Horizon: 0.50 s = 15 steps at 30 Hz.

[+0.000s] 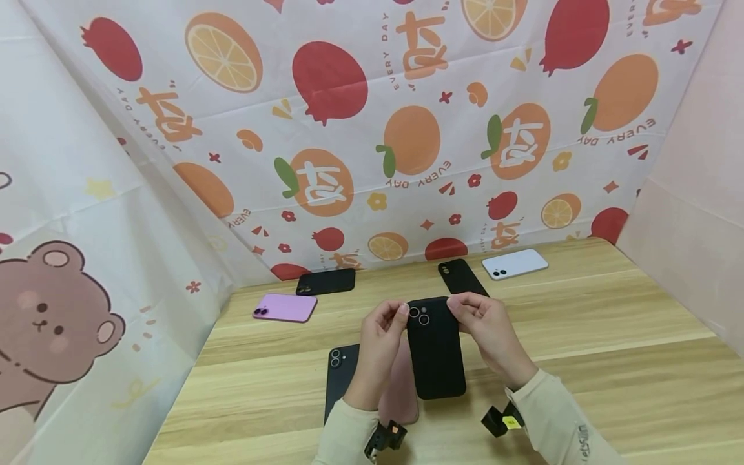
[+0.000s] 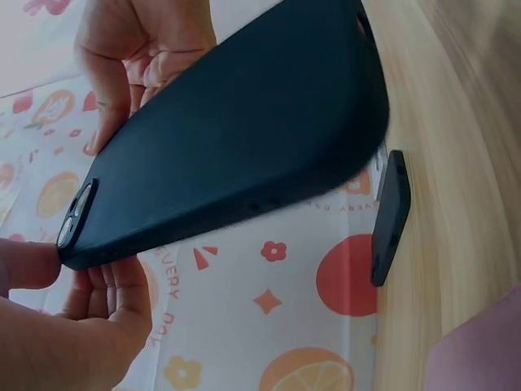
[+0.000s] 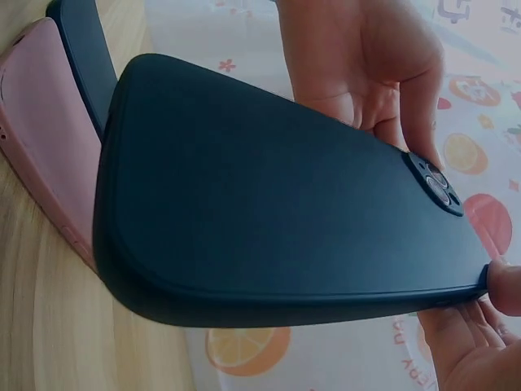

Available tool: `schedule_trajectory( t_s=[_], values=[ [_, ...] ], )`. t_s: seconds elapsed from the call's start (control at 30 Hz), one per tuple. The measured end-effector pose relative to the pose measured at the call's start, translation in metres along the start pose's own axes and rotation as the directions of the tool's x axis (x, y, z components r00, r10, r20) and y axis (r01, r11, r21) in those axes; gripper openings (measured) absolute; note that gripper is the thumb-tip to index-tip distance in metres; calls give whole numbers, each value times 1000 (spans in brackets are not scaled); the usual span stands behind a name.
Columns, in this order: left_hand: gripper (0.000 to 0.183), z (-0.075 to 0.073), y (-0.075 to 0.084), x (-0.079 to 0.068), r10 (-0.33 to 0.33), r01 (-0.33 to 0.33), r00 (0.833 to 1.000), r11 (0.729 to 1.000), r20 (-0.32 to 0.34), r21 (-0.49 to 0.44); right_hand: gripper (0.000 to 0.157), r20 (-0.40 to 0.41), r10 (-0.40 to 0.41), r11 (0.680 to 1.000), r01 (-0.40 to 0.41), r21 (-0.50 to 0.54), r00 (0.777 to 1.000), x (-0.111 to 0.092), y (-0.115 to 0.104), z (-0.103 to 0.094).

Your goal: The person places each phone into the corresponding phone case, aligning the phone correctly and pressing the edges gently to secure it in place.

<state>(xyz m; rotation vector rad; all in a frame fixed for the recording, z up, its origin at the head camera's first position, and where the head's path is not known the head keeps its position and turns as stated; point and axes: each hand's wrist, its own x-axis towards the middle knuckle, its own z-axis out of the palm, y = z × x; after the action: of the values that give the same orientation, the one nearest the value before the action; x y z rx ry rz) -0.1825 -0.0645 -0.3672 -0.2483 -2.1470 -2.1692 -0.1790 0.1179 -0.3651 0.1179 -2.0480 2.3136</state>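
A black phone case with a camera cutout (image 1: 437, 358), its two lens rings showing at the top left, is held up off the table between both hands. My left hand (image 1: 379, 349) pinches the corner beside the lenses, thumb on the back face. At the opposite top corner my right hand (image 1: 493, 332) pinches the edge; in the right wrist view its thumb (image 3: 506, 287) presses at that corner. The lower end of the black case hangs free and tilts toward me. A pink phone (image 1: 401, 387) and a dark phone (image 1: 340, 374) lie below, partly hidden by the left hand.
Farther back on the wooden table (image 1: 261, 368) lie a purple phone (image 1: 286, 308), a black phone (image 1: 325, 281), another black phone (image 1: 462, 276) and a white phone (image 1: 515, 264). A fruit-print cloth (image 1: 372, 206) hangs along the back edge, another cloth (image 1: 145, 271) at left.
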Motion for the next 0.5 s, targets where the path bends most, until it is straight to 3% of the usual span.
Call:
schedule_trajectory(
  t_s=[0.17, 0.4, 0.5],
  values=[
    [24, 1, 1, 0, 4, -5, 1000, 999, -29, -35, 29, 39, -2, 1000, 2, 1, 999, 2, 2, -2],
    [22, 4, -1, 0, -25, 18, 998, 993, -50, -120, 40, 158, 36, 999, -35, -6, 987, 5, 1, -6],
    [21, 4, -1, 0, -36, 32, 999, 991, -29, -126, 41, 153, 56, 998, -50, -41, 987, 5, 1, -6]
  ],
)
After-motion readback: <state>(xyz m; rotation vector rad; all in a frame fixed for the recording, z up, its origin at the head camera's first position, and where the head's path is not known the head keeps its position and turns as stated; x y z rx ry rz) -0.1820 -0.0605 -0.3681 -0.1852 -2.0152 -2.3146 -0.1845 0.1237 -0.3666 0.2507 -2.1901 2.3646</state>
